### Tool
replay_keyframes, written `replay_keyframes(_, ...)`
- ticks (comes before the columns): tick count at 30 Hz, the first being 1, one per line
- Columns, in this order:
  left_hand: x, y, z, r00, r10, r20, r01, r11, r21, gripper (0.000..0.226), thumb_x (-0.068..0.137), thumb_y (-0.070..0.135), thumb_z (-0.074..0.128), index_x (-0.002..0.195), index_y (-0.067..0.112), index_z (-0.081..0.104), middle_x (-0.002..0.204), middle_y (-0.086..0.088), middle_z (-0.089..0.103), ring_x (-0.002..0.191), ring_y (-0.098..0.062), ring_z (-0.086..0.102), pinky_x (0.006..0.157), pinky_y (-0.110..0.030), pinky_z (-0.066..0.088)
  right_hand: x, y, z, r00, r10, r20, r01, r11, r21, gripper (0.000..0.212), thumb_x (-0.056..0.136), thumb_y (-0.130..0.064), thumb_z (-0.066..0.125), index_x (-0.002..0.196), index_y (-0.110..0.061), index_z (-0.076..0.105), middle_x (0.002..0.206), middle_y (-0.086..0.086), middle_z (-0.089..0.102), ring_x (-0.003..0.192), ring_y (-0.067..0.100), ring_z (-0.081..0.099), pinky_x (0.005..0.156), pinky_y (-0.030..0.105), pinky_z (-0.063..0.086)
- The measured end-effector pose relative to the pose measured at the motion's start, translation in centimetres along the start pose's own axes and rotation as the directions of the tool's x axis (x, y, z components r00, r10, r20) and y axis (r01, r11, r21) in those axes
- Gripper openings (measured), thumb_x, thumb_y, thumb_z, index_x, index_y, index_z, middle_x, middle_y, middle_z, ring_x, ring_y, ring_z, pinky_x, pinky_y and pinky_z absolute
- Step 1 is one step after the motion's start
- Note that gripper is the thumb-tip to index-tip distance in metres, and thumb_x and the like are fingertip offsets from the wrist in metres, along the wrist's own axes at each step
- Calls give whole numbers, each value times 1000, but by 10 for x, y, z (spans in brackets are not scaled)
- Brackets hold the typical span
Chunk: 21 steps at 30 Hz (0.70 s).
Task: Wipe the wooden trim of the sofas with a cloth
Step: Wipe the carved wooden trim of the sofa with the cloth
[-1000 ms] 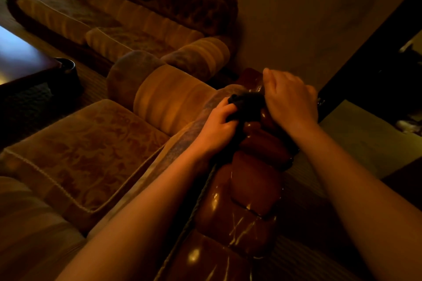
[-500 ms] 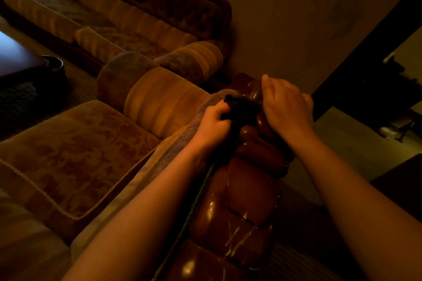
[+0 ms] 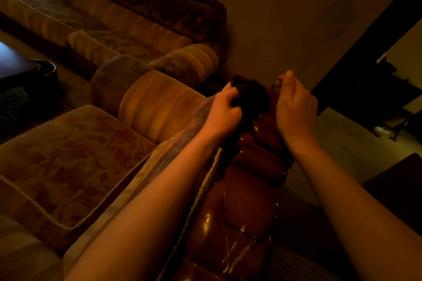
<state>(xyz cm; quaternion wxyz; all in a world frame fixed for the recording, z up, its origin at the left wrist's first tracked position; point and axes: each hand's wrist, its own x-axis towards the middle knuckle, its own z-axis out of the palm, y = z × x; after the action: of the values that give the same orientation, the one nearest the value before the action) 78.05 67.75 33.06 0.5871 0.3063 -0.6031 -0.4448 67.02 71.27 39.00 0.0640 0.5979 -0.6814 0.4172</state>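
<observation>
Gripping a dark cloth (image 3: 250, 98), the left hand (image 3: 225, 110) curls its fingers round it above the glossy wooden trim (image 3: 246, 196); beside it, the right hand (image 3: 295, 107) pinches something I cannot make out.

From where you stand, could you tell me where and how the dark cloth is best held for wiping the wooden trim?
Probably by the bunched upper part of the dark cloth, coming from the cushion side, as the left hand does. It is wadded on top of the rounded, glossy wooden trim, so a fist around the bunch leaves the loose underside against the wood. Whether the right hand pinches an edge is unclear.
</observation>
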Motion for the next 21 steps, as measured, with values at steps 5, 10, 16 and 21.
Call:
replay_keyframes(5, 29, -15, 14, 976, -216, -17, 217, 975, 48, 30, 85, -15, 44, 105, 0, 60, 101, -14, 57, 85, -21, 56, 61, -17, 45, 0, 1, 1, 1000, -16, 18, 16, 999, -44, 44, 103, -30, 26, 101, -5, 62, 97, 8, 63, 91, 21, 57, 73, 25, 35)
replay_keyframes(10, -13, -22, -1, 946, -324, 20, 324, 946, 17, 47, 90, -11, 45, 133, 6, 49, 99, 10, 57, 76, 9, 57, 65, -11, 45, -4, -2, 2, 997, -24, 73, 28, 998, -55, 46, 103, -35, 24, 106, -8, 62, 95, 0, 61, 93, 19, 58, 85, 35, 43)
replay_keyframes(16, -30, -22, -12, 949, -304, 79, 307, 952, -19, 50, 90, -8, 48, 136, 11, 47, 122, 6, 49, 103, -14, 55, 91, -33, 46, -3, 0, 6, 995, -55, 88, 60, 997, -49, 47, 102, -37, 24, 106, -10, 62, 94, 1, 61, 92, 19, 58, 86, 36, 43)
replay_keyframes(21, 37, -40, 16, 954, -300, 20, 299, 954, 24, 50, 88, -10, 49, 137, 2, 44, 140, -13, 47, 131, -19, 41, 94, -10, 30, 4, 9, 12, 991, -96, 97, 106, 989, -102, 41, 102, -37, 23, 79, -22, 54, 70, -8, 46, 67, 13, 51, 73, 41, 41)
